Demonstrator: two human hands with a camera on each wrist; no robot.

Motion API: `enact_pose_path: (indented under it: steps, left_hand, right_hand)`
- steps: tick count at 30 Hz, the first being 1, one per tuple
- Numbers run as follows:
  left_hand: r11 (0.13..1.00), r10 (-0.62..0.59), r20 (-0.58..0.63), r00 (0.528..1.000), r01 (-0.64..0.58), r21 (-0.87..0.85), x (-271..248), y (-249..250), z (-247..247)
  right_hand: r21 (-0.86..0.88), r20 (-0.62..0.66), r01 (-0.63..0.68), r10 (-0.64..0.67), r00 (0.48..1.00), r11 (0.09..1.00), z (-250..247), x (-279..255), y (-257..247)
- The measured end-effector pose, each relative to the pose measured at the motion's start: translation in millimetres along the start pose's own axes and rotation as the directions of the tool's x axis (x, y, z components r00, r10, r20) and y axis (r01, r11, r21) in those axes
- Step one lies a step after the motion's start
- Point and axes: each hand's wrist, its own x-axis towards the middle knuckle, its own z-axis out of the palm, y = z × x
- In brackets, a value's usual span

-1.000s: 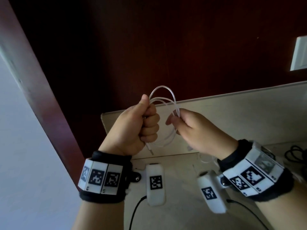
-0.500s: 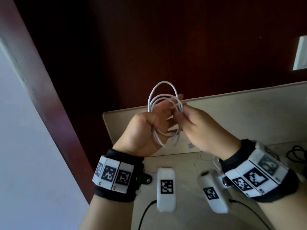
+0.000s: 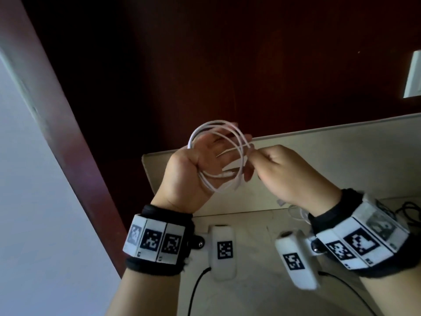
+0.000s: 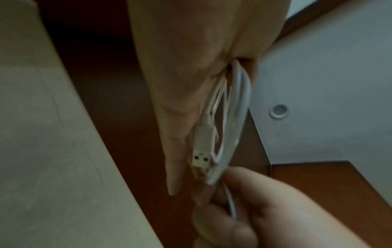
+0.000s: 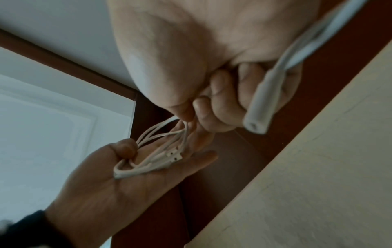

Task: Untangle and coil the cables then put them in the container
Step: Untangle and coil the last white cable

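— Hands first: where are they?

— Left hand (image 3: pixel 196 165) is raised above the worktop (image 3: pixel 250 281), palm turned up, fingers stretched out straight. Its thumb presses a white cable (image 3: pixel 218 156) against the palm, so that grip is a thumb clamp with the rest of the hand spread.

— And the cable itself?

— Coiled in several loose loops around the left palm — the top of the coil rises past the fingers. A flat USB plug (image 4: pixel 200 151) lies along the inside of the fingers, clearest from the left wrist.

— The other hand?

— Right hand (image 3: pixel 287 174) is just beside the left one, fingers curled, thumb and forefinger pinching a strand at the right edge of the coil. From the right wrist, a thick white plug end (image 5: pixel 260 109) runs across the curled fingers.

— Anything else on the worktop?

— A dark cable (image 3: pixel 410 213) at the far right edge, and a pale upright panel (image 3: pixel 319 156) behind the hands. Whether that panel is the container, I cannot tell.
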Motion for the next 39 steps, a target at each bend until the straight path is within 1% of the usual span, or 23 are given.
enact_pose_path:
  steps: [3,6,10,13,15,18,20,23,25,27,30,32,33,35,37,39]
  left_hand:
    - [0.998,-0.007,-0.047,0.999,0.009,0.054,1.6,-3.4,1.0]
    - [0.996,-0.03,-0.105,0.994,0.039,0.086,3.4,-6.6,2.1]
    - [0.986,-0.07,-0.057,0.996,0.078,0.149,0.5,-8.6,6.5]
    - [0.983,-0.108,-0.05,0.993,0.114,0.143,0.8,-12.8,12.4]
    - [0.98,-0.101,-0.089,0.991,0.114,0.162,2.0,-16.4,15.1]
    - [0.976,-0.067,-0.13,0.989,0.092,0.196,2.5,-18.6,16.7]
    - [0.973,-0.062,-0.129,0.99,0.089,0.212,1.0,-17.9,17.7]
    - [0.975,-0.06,-0.097,0.993,0.079,0.209,-0.7,-17.8,16.9]
    - [0.983,-0.068,-0.076,0.995,0.079,0.165,0.5,-15.1,15.7]
    - [0.997,-0.072,-0.068,0.995,0.075,0.033,3.4,-9.2,10.3]
    - [0.977,-0.002,-0.018,1.0,-0.002,-0.211,2.6,1.1,-2.4]
    - [0.957,0.03,0.027,0.999,-0.021,-0.291,0.2,7.0,-7.7]
    - [0.949,0.042,0.035,0.998,-0.029,-0.313,-1.2,9.4,-9.2]
    - [0.945,0.088,-0.003,0.996,-0.085,-0.316,-2.5,13.6,-12.1]
    - [0.945,0.135,-0.09,0.987,-0.156,-0.287,-3.3,18.0,-14.9]
    - [0.939,0.168,-0.186,0.968,-0.215,-0.268,-4.4,22.6,-19.2]
  right_hand:
    - [0.045,-0.037,0.041,-0.039,0.999,0.998,0.6,0.3,-0.9]
    - [0.043,-0.017,0.049,-0.048,0.999,0.998,7.8,-0.4,-2.1]
    - [-0.041,-0.042,0.081,-0.082,0.996,0.996,17.7,-0.3,1.1]
    - [-0.085,-0.029,0.076,-0.078,0.996,0.994,15.4,-0.9,0.8]
    - [-0.106,-0.009,0.088,-0.089,0.996,0.991,14.4,-1.4,0.9]
    - [-0.091,-0.001,0.111,-0.112,0.994,0.99,16.6,-1.3,1.5]
    - [-0.082,-0.035,0.128,-0.132,0.991,0.988,17.4,1.0,3.2]
    - [-0.062,-0.043,0.161,-0.163,0.986,0.985,16.5,2.0,2.9]
    - [-0.038,-0.019,0.138,-0.139,0.99,0.99,13.2,2.0,1.1]
    - [0.002,0.014,0.088,-0.088,0.996,0.996,7.5,2.0,0.1]
    - [-0.005,-0.004,0.045,-0.045,0.999,0.999,1.6,3.4,2.9]
    - [-0.031,-0.027,0.044,-0.045,0.999,0.999,1.9,2.8,3.1]
    - [-0.044,-0.008,0.048,-0.049,0.999,0.998,2.7,2.0,2.8]
    - [-0.033,0.097,0.022,-0.019,0.995,0.999,1.6,1.0,0.8]
    - [-0.031,0.228,-0.041,0.047,0.973,0.999,-3.8,-1.1,-1.9]
    - [-0.142,0.3,-0.047,0.088,0.95,0.989,-11.8,-3.1,-1.0]
